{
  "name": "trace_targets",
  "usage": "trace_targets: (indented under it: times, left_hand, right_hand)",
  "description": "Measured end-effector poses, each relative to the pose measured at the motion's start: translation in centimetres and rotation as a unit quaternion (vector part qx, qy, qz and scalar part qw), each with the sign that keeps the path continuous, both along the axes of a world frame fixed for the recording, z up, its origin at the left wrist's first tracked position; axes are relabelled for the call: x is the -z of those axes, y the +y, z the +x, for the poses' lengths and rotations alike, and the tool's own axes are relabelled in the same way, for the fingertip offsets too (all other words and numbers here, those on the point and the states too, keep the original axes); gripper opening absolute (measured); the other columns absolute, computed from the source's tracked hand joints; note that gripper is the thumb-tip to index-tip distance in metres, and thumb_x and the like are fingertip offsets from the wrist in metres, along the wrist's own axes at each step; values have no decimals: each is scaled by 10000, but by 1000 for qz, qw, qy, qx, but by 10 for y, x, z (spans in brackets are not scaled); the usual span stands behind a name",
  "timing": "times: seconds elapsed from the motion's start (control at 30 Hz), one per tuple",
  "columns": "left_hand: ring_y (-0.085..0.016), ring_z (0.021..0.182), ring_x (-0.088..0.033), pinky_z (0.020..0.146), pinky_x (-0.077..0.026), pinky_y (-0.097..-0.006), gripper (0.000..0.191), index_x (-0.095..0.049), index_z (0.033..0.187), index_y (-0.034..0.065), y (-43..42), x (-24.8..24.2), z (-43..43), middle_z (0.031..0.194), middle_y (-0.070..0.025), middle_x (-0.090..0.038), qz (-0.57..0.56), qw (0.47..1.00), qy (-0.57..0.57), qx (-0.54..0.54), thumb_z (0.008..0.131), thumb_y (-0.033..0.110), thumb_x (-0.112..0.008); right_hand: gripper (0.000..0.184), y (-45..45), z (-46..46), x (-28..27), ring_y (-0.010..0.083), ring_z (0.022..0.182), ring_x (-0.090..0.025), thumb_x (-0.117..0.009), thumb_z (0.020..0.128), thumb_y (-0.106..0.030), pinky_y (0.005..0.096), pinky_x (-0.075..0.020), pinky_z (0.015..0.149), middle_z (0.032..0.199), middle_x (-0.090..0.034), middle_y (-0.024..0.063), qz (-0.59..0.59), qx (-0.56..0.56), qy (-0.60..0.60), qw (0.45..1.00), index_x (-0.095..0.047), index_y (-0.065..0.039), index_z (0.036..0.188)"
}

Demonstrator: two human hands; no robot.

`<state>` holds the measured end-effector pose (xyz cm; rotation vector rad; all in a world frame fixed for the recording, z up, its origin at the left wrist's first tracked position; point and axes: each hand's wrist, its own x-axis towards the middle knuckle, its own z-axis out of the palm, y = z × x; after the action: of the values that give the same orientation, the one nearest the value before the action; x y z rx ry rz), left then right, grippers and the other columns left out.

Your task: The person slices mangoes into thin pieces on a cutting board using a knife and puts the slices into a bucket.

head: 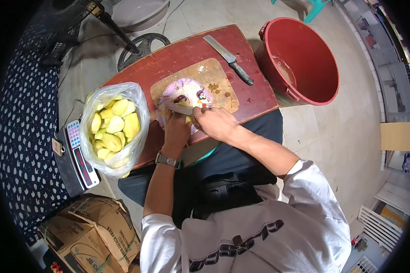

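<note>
My right hand (213, 123) grips what looks like a knife, its handle hidden in my fist. The flat greyish blade (180, 109) points left, across my left fingers. My left hand (178, 128) is just below the blade, over a white cloth (188, 89) with a purple frilled edge and printed figures. Its fingertips are hidden, so I cannot tell what they hold; some yellow shows beside them. The cloth lies on a stained wooden cutting board (225, 99). Left of my hands, an open clear plastic bag (141, 119) holds several peeled yellow-green fruits (116, 124).
A red table (191, 44) bears the board and a broad kitchen knife (227, 56). To the right stands a red bucket (311, 51) with a little liquid. A digital scale (83, 167), cardboard boxes (92, 235), a fan base (130, 56) and a grey basin (140, 13) are around.
</note>
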<state>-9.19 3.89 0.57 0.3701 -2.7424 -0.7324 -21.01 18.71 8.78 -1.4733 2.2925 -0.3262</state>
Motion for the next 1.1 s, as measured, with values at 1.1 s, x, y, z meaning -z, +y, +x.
trace_targets:
  times: [1.1]
  left_hand:
    - [-410,1075,-608,920,-498,-500,445,-658,1201,-3,5,-11,-2,1122,-186,-633,5,999,-30,-17,772,68,-751]
  right_hand:
    - [250,-14,-22,-7,426,853,-732,-525,975,-175,528,-586,734,893,-732,241,80,-36,-8,996,-554,27,1120]
